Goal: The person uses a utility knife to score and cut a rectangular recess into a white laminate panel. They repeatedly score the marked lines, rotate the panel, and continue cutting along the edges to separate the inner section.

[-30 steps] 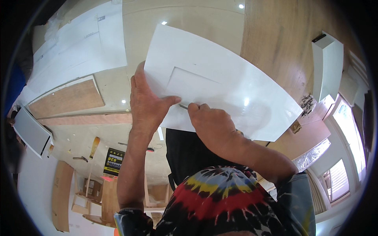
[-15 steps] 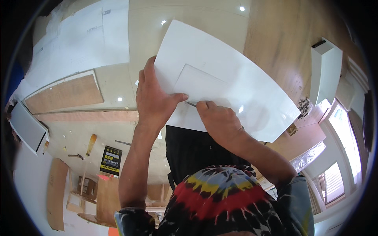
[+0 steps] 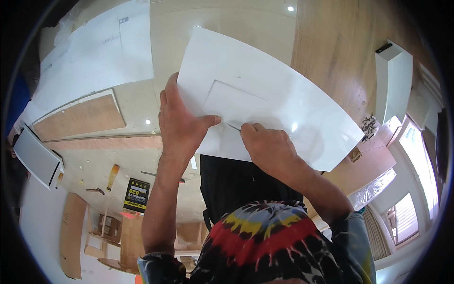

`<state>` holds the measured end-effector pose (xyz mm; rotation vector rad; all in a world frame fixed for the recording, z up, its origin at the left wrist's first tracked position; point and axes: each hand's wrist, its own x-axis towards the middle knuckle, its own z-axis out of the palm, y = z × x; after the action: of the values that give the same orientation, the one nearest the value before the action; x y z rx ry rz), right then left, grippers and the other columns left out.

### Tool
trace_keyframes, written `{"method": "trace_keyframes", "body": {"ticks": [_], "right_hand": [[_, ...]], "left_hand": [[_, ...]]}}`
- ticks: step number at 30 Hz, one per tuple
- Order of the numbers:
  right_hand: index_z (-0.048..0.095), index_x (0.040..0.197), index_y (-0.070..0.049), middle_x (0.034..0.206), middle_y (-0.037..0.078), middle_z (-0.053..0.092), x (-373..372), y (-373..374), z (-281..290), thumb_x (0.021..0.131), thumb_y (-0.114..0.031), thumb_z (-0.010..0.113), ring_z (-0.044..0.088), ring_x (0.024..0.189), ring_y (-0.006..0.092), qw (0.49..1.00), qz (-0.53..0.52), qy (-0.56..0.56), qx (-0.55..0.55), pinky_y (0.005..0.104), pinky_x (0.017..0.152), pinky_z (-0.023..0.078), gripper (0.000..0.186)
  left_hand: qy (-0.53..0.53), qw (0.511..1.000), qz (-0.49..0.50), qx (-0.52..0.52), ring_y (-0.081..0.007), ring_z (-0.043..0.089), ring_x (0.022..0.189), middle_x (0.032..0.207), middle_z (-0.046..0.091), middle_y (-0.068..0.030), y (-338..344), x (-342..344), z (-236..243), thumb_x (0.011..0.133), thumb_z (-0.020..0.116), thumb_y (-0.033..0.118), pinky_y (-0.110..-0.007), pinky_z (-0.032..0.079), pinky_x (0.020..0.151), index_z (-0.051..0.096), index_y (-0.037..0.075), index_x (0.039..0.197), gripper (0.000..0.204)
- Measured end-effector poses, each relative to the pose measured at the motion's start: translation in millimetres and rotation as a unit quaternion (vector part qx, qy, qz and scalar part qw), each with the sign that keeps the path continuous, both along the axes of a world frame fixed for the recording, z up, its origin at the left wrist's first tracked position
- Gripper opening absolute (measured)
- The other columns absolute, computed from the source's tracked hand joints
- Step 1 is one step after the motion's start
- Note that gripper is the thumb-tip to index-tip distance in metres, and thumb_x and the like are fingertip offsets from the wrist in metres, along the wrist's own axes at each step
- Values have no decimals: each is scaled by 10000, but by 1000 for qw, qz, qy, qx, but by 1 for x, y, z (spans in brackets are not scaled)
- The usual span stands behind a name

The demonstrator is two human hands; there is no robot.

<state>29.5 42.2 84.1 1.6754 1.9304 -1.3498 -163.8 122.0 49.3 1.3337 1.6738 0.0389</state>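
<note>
A glossy white panel (image 3: 265, 66) lies tilted across my lap, its face up. Thin lines cut or scored on it outline part of a rectangle. My left hand (image 3: 180, 124) grips the panel's left edge, fingers around the side and thumb flat on the face near the lower line. In my closed right hand (image 3: 272, 146) is a thin pointed metal tool (image 3: 232, 126), its tip on the panel just right of my left thumb. The tool's handle is hidden inside my fist, so its exact kind does not show.
On the floor to the left are a yellow-handled tool (image 3: 113, 177), a hammer (image 3: 95, 190), a black and yellow adhesive can (image 3: 136, 195) and a brown board (image 3: 80, 116). White sheeting (image 3: 109, 52) lies farther off. A white box-shaped piece (image 3: 394, 80) stands at the right.
My right hand has shifted slightly right along the lower line, and more of the metal tool shows. The panel and my left hand appear slightly farther left in view.
</note>
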Motion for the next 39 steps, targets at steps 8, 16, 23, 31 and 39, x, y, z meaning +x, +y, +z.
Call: {"method": "trace_keyframes", "body": {"ticks": [8,16,23,31,39], "right_hand": [[561,1028,-9,922,142,677,-7,0,-2,918,-63,603,742,748,348,999,32,5,-20,417,660,619,130],[553,959,-26,849,120,658,-15,-7,0,887,-32,630,730,670,297,999,39,-25,26,374,577,602,106],[544,939,-31,833,117,654,-16,-1,1,873,-15,632,722,654,302,998,38,-16,38,379,567,598,111],[541,936,-26,864,131,660,-9,-13,-8,887,-25,615,715,694,355,999,3,10,39,415,574,589,89],[546,978,-29,871,146,660,2,-13,-8,901,-36,600,727,738,361,1000,14,14,18,447,636,601,95]], "left_hand": [[-3,1000,-13,19,-409,514,1272,1364,479,-204,-2,-1,-5,579,948,87,-512,467,1050,318,120,1512,1127],[-8,1000,11,3,-404,516,1271,1356,481,-200,-1,1,0,577,935,73,-507,471,1048,325,100,1506,1112],[-11,1000,3,24,-405,510,1272,1345,490,-206,-3,-1,-5,573,937,85,-509,468,1048,334,95,1501,1107],[-19,999,-2,29,-408,502,1281,1344,498,-211,-4,-2,-5,571,940,89,-505,465,1052,334,98,1498,1108],[-4,1000,-3,9,-392,508,1285,1361,485,-199,0,1,-2,569,948,96,-494,470,1062,331,107,1499,1116]]}}
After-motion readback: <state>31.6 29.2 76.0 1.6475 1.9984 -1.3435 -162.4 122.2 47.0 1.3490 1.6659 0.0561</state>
